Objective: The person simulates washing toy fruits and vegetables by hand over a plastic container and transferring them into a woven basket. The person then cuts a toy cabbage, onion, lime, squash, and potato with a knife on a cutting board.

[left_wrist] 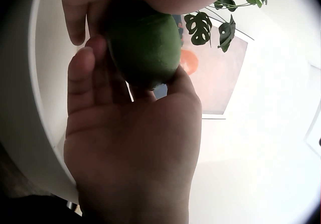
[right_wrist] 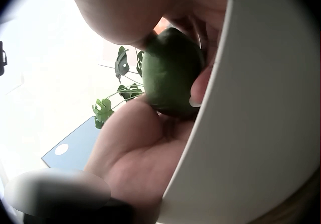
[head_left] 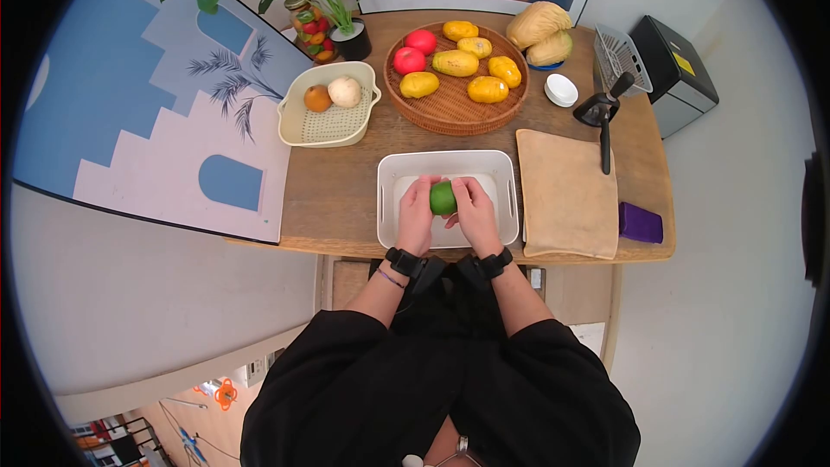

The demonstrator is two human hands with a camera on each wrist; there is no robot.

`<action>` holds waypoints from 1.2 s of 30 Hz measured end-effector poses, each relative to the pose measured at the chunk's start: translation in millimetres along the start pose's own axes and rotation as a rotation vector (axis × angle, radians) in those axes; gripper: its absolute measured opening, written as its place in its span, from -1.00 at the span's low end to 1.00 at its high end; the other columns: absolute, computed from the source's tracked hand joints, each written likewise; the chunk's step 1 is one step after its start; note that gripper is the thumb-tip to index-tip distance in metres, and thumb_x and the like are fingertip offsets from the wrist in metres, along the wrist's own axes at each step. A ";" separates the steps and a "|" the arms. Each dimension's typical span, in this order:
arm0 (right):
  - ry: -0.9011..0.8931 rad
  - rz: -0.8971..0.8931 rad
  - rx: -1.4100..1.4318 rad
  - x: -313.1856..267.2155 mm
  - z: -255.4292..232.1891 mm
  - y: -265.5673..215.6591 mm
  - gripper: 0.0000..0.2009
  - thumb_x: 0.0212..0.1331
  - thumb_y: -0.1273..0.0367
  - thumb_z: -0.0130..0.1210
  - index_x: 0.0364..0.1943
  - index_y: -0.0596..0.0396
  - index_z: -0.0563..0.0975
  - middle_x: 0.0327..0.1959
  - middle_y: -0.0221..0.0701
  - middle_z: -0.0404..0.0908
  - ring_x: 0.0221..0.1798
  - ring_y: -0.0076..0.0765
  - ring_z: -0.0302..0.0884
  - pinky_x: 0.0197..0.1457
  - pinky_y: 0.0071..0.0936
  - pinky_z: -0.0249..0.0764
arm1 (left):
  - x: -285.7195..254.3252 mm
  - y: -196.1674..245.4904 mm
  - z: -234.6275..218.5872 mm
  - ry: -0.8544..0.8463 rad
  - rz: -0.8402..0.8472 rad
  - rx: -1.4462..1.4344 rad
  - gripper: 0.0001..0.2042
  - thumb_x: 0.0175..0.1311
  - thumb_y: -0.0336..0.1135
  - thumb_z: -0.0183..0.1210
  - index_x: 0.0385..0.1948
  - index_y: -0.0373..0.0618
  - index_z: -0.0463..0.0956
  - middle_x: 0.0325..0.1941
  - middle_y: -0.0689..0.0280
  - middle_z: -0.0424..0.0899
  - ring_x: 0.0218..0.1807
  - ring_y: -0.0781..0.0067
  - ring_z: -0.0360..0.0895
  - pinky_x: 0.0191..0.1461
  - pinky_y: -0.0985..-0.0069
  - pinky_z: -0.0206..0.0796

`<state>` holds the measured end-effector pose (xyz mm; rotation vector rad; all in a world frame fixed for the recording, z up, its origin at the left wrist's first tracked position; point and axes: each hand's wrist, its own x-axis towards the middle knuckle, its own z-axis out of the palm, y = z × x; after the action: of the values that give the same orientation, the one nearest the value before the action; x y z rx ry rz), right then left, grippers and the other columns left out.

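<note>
A green fruit [head_left: 443,198] is gripped between both hands over the white basin [head_left: 389,175] in the head view. The left hand [head_left: 415,218] holds its left side and the right hand [head_left: 475,214] its right side. In the left wrist view the left hand [left_wrist: 135,133] cups the fruit [left_wrist: 148,50] with thumb and fingers, the other hand at its upper end. The right wrist view has the fruit [right_wrist: 170,76] between the right hand [right_wrist: 145,13] above and the left hand [right_wrist: 145,148] below. The basin wall [right_wrist: 251,98] hides part of the fingers there.
Behind the basin is a round wicker tray [head_left: 450,124] with yellow and red fruits. A cream basket [head_left: 328,133] holds two round items at the back left. To the right lie a tan cloth [head_left: 566,199], a black-handled tool [head_left: 605,112] and a purple object [head_left: 641,222].
</note>
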<state>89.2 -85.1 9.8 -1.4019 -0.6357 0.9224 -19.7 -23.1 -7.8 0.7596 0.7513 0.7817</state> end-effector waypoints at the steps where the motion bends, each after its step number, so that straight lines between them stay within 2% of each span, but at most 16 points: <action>1: 0.004 0.006 0.040 0.3 0.2 0.8 -0.58 0.59 0.10 -0.21 -0.07 0.19 0.53 -0.40 -0.29 0.60 -0.66 -0.45 0.51 -0.61 -0.53 0.51 | -1.1 0.3 4.9 -0.030 0.043 0.046 -0.67 0.58 -0.15 0.05 0.07 -0.25 0.53 0.05 0.22 0.61 0.05 0.50 0.53 0.08 0.49 0.45; 5: 0.077 0.099 0.121 -6.0 -6.9 -20.4 -0.60 0.56 0.11 -0.14 -0.10 0.20 0.55 -0.45 -0.27 0.61 -0.66 -0.44 0.53 -0.59 -0.49 0.50 | -22.0 12.7 28.6 -0.121 0.219 0.236 -0.68 0.54 -0.20 0.11 0.14 -0.20 0.50 0.15 0.22 0.56 0.14 0.45 0.50 0.13 0.45 0.44; 7: -0.079 0.274 -0.064 -7.0 -12.7 -29.6 -0.57 0.59 0.12 -0.24 -0.07 0.20 0.54 -0.43 -0.27 0.59 -0.71 -0.45 0.47 -0.67 -0.53 0.42 | -16.2 8.7 24.0 -0.078 0.237 0.186 -0.68 0.53 -0.20 0.13 0.14 -0.22 0.50 0.14 0.22 0.58 0.12 0.46 0.51 0.13 0.47 0.44; 9: -0.046 0.226 -0.091 -6.5 -12.7 -25.8 -0.57 0.58 0.10 -0.21 -0.07 0.20 0.55 -0.45 -0.29 0.58 -0.70 -0.46 0.47 -0.67 -0.54 0.41 | -8.3 2.6 17.8 -0.039 0.251 0.134 -0.66 0.52 -0.20 0.14 0.14 -0.23 0.50 0.13 0.22 0.59 0.10 0.46 0.51 0.12 0.49 0.44; 11: -0.021 0.178 -0.119 -5.1 -6.8 -18.3 -0.57 0.57 0.09 -0.19 -0.08 0.19 0.56 -0.48 -0.30 0.57 -0.70 -0.48 0.47 -0.67 -0.54 0.40 | -1.8 -1.1 7.9 0.052 0.043 0.003 -0.67 0.54 -0.17 0.11 0.10 -0.27 0.54 0.03 0.23 0.63 0.02 0.50 0.55 0.06 0.52 0.45; 13: 0.065 0.059 -0.132 -3.1 1.8 -11.7 -0.57 0.54 0.06 -0.10 -0.10 0.20 0.57 -0.50 -0.31 0.57 -0.70 -0.47 0.47 -0.66 -0.55 0.41 | -1.5 0.3 7.9 0.062 0.040 0.011 -0.66 0.55 -0.16 0.10 0.08 -0.28 0.55 -0.02 0.24 0.64 -0.02 0.51 0.56 0.03 0.53 0.45; 16: 0.000 -0.046 -0.127 -4.5 5.6 -8.8 -0.55 0.47 0.02 0.01 -0.09 0.20 0.58 -0.53 -0.31 0.62 -0.66 -0.42 0.54 -0.60 -0.50 0.51 | 0.6 -1.0 -0.4 0.017 0.012 0.060 -0.65 0.57 -0.13 0.07 0.05 -0.29 0.57 -0.08 0.26 0.66 -0.07 0.54 0.57 -0.02 0.55 0.44; 17: 0.001 -0.046 -0.127 -4.5 3.7 -9.7 -0.55 0.47 0.02 0.01 -0.09 0.20 0.58 -0.53 -0.31 0.62 -0.66 -0.42 0.54 -0.60 -0.50 0.51 | 1.7 -2.4 -4.1 -0.035 -0.008 0.099 -0.64 0.58 -0.12 0.06 0.04 -0.29 0.58 -0.10 0.27 0.66 -0.08 0.55 0.57 -0.04 0.56 0.44; 19: -0.074 0.178 -0.082 -4.4 -0.6 -16.5 -0.55 0.46 0.03 0.05 -0.12 0.23 0.58 -0.51 -0.27 0.63 -0.65 -0.40 0.57 -0.61 -0.48 0.52 | -4.5 5.9 4.9 -0.030 0.014 0.069 -0.65 0.56 -0.14 0.08 0.06 -0.28 0.57 -0.08 0.26 0.66 -0.07 0.54 0.57 -0.05 0.56 0.44; 21: -0.044 0.173 -0.050 -2.8 -0.7 -13.6 -0.53 0.48 0.02 0.00 -0.15 0.25 0.58 -0.52 -0.26 0.63 -0.65 -0.39 0.57 -0.63 -0.48 0.51 | -8.8 8.5 14.7 -0.025 0.037 0.039 -0.66 0.55 -0.16 0.10 0.08 -0.27 0.56 -0.06 0.26 0.66 -0.06 0.53 0.57 -0.05 0.57 0.44; 23: -0.013 0.168 -0.017 -2.4 -1.5 -11.9 -0.50 0.50 0.00 -0.05 -0.18 0.26 0.58 -0.54 -0.25 0.62 -0.65 -0.39 0.58 -0.64 -0.47 0.50 | -10.9 6.2 22.6 -0.023 0.161 0.083 -0.68 0.51 -0.22 0.14 0.12 -0.24 0.54 -0.01 0.25 0.67 -0.02 0.50 0.58 -0.01 0.55 0.44; 25: 0.048 0.158 0.108 -3.8 -4.7 -14.2 -0.42 0.55 -0.03 -0.19 -0.22 0.31 0.58 -0.56 -0.24 0.61 -0.67 -0.38 0.57 -0.64 -0.48 0.50 | -19.7 13.2 28.3 -0.084 0.169 0.135 -0.69 0.49 -0.25 0.16 0.13 -0.22 0.54 0.01 0.26 0.67 -0.01 0.49 0.58 0.02 0.55 0.43; 30: -0.004 0.206 0.051 0.3 -16.4 -10.9 -0.37 0.58 -0.02 -0.29 -0.22 0.33 0.61 -0.54 -0.24 0.62 -0.66 -0.39 0.56 -0.60 -0.49 0.53 | -16.3 13.7 19.5 -0.179 0.198 0.185 -0.71 0.49 -0.24 0.15 0.07 -0.23 0.56 -0.01 0.27 0.68 -0.01 0.48 0.58 0.09 0.52 0.42; 32: -0.037 0.240 0.039 1.5 -15.2 -7.0 -0.37 0.58 -0.02 -0.29 -0.21 0.32 0.61 -0.51 -0.24 0.63 -0.63 -0.40 0.57 -0.59 -0.50 0.54 | -12.6 14.0 12.8 -0.132 0.036 -0.007 -0.68 0.53 -0.14 0.10 -0.02 -0.26 0.60 -0.07 0.27 0.68 -0.04 0.51 0.59 0.08 0.51 0.43; 34: 0.032 0.112 -0.025 0.3 -6.0 -5.2 -0.42 0.59 -0.01 -0.28 -0.07 0.30 0.56 -0.41 -0.24 0.64 -0.55 -0.39 0.61 -0.61 -0.52 0.54 | -7.9 10.3 11.8 -0.044 0.013 -0.021 -0.64 0.55 -0.10 0.07 -0.05 -0.28 0.61 -0.09 0.26 0.69 -0.06 0.52 0.59 0.05 0.51 0.44; 36: 0.029 0.046 -0.001 -2.0 -1.2 -8.4 -0.49 0.57 0.03 -0.19 -0.06 0.25 0.57 -0.43 -0.27 0.64 -0.52 -0.43 0.62 -0.58 -0.51 0.55 | -6.2 8.9 11.6 0.043 -0.014 -0.035 -0.61 0.57 -0.07 0.03 -0.08 -0.29 0.62 -0.10 0.25 0.69 -0.08 0.53 0.60 0.02 0.51 0.45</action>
<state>90.5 -86.8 18.2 -1.4332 -0.5841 0.9365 -16.3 -27.4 7.1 0.7074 0.7788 0.7988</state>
